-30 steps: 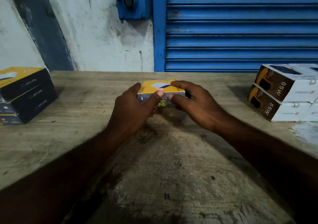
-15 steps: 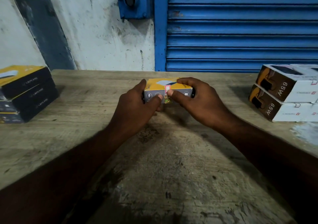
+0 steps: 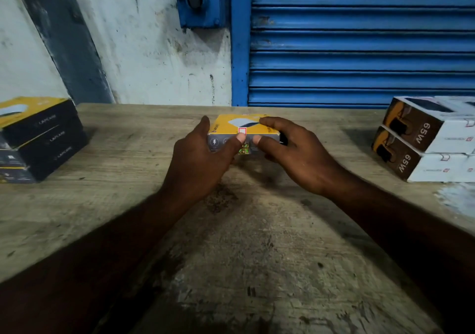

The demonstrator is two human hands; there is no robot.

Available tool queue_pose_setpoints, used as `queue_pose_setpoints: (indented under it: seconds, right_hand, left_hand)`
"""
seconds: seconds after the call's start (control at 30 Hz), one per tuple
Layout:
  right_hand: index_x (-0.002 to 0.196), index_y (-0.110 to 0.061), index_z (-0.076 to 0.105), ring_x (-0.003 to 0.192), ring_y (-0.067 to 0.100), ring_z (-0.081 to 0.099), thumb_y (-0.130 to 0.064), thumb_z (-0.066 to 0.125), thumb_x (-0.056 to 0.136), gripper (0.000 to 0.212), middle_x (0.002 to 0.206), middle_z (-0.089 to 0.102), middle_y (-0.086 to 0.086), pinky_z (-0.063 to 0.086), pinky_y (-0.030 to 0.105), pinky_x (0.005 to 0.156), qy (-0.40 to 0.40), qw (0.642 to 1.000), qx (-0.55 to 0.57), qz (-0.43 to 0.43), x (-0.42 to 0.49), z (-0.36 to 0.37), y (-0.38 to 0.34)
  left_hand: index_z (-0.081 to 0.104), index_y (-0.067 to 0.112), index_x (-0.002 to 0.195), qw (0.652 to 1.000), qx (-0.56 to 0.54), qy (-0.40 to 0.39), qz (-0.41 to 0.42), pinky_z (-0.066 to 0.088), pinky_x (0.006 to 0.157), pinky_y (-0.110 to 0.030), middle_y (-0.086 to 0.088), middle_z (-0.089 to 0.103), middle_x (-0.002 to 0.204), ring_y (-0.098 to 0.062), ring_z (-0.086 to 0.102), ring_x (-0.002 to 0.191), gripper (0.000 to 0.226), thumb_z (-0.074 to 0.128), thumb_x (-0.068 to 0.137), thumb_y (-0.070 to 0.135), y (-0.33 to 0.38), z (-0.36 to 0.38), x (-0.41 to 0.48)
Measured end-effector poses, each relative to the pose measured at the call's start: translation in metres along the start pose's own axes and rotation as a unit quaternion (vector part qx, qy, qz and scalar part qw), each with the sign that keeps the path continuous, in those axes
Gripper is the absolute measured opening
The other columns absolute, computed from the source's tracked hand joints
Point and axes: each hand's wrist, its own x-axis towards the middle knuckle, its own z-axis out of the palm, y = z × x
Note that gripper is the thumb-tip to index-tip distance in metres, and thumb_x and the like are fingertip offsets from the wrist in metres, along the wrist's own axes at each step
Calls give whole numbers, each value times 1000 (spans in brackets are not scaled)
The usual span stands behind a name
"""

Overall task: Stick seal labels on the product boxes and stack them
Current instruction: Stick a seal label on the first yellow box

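A small yellow-topped product box point(image 3: 259, 128) with a grey front face is held just above the wooden table point(image 3: 231, 256) at its middle. My left hand point(image 3: 203, 159) grips the box's left end, its thumb pressing a red-and-white seal label point(image 3: 241, 131) over the front top edge. A shiny strip of the label point(image 3: 244, 150) hangs down the front face. My right hand point(image 3: 290, 151) grips the right end, index finger on top and thumb on the front face.
A stack of yellow-and-black boxes point(image 3: 38, 138) stands at the table's left edge. Two stacked brown-and-white "65W" boxes point(image 3: 426, 138) lie at the right. A blue roller shutter point(image 3: 359, 38) and a white wall point(image 3: 144, 46) close off the far side.
The box has risen slightly and shifted away from me with both hands. The left thumb has slid up onto the label at the top edge.
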Motion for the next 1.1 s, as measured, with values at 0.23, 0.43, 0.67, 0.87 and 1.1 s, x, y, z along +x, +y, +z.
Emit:
queue_pose_setpoints:
  seconds: [0.23,0.43,0.67,0.87,1.1]
  right_hand:
    - [136,-24,61,102,7,66,-58,69,87,60,123,67,-8,56,32,93,46,999,-17,2,3,1,0]
    - [133,-24,63,88,-9,59,-57,70,86,57,113,64,-16,40,-3,72,71,996,-61,-4,3,-1,-2]
    - [140,-21,59,100,0,58,-47,70,90,57,129,65,-7,41,-1,77,51,996,-68,-10,3,-2,-2]
    - [138,-22,60,101,2,60,-49,70,89,57,128,66,-7,38,-3,74,63,995,-72,-13,4,-2,0]
    - [141,-20,56,104,4,62,-43,70,90,58,132,64,-5,46,7,83,39,999,-32,-18,4,-2,3]
  left_hand:
    - [29,13,157,998,-52,-39,-10,60,87,-43,-1,68,117,-19,76,83,91,68,84,51,0,0,0]
    - [30,14,156,995,-90,-49,-6,60,87,-45,-8,67,123,-23,76,86,98,65,74,55,3,2,0]
    - [34,13,155,994,-107,-39,-7,62,83,-44,-8,64,128,-24,75,92,95,63,76,56,5,0,-1]
    - [37,12,153,991,-130,-38,-12,60,86,-45,-7,65,126,-24,75,92,97,67,76,64,4,1,-3]
    - [44,15,149,991,-133,-26,-13,56,92,-49,-5,69,122,-28,73,97,101,63,68,73,2,0,-2]
